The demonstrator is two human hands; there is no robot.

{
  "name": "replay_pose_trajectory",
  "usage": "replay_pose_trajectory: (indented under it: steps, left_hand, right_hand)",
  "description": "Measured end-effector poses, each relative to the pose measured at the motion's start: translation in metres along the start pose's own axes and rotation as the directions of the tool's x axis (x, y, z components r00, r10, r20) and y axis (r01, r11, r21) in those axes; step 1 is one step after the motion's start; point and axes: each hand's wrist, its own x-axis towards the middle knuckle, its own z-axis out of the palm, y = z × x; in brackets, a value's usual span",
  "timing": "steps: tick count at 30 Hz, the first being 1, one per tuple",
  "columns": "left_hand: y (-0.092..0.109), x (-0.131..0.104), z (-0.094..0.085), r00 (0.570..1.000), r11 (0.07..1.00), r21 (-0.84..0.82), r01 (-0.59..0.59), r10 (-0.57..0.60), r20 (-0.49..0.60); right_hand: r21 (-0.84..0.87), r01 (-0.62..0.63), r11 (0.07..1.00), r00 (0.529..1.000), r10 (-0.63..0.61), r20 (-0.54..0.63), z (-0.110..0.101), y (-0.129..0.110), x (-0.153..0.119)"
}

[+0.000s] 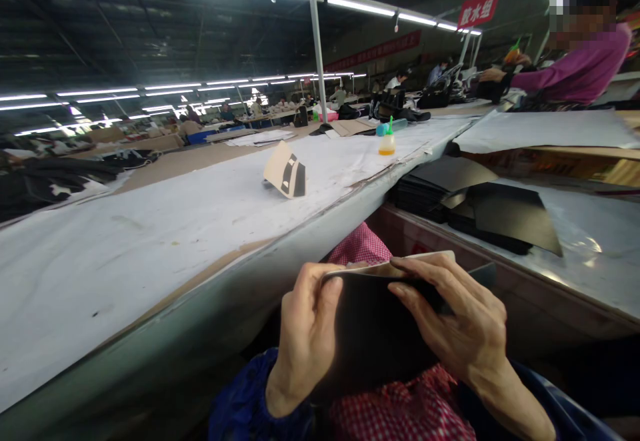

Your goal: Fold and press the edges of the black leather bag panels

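Black piece [375, 334] in both hands: smooth, matt, leather-like sheet with pale backing. Long table [150, 241] covered in white paper, creased, matt. Glue bottle [387, 142] far: translucent plastic. Apron [400, 414] red-checked cloth. Black sheets [505, 217] right: matt.

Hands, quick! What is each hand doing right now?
Left hand: closed on the left edge of the black sheet, thumb on top.
Right hand: closed on the sheet's top right edge, fingers curled over it.

My left hand [305, 334] and right hand [460, 324] hide the black sheet's [375, 334] side edges; distant workers [280, 104] too small to resolve.
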Motion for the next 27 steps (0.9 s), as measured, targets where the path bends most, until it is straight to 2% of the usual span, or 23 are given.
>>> replay_pose_trajectory:
  steps: [2, 7, 20, 27]
  left_hand:
    - [-0.001, -0.003, -0.002, 0.999, 1.0, -0.021, -0.01, 0.01, -0.038]
    - [-0.002, -0.008, -0.002, 0.998, 0.999, -0.029, -0.044, 0.043, -0.041]
    - [-0.002, -0.01, -0.004, 0.993, 0.993, -0.005, -0.117, 0.117, -0.03]
    - [-0.015, -0.012, -0.013, 0.979, 0.981, -0.008, -0.192, 0.191, -0.064]
  right_hand:
    - [0.009, -0.043, 0.999, 0.999, 0.043, -0.003, -0.001, 0.001, 0.0]
    - [0.071, -0.115, 0.991, 0.993, 0.114, 0.018, 0.001, 0.003, -0.001]
    - [0.053, -0.111, 0.992, 0.994, 0.11, 0.015, 0.006, 0.008, -0.005]
    - [0.033, -0.208, 0.978, 0.972, 0.203, 0.118, 0.001, 0.02, -0.003]
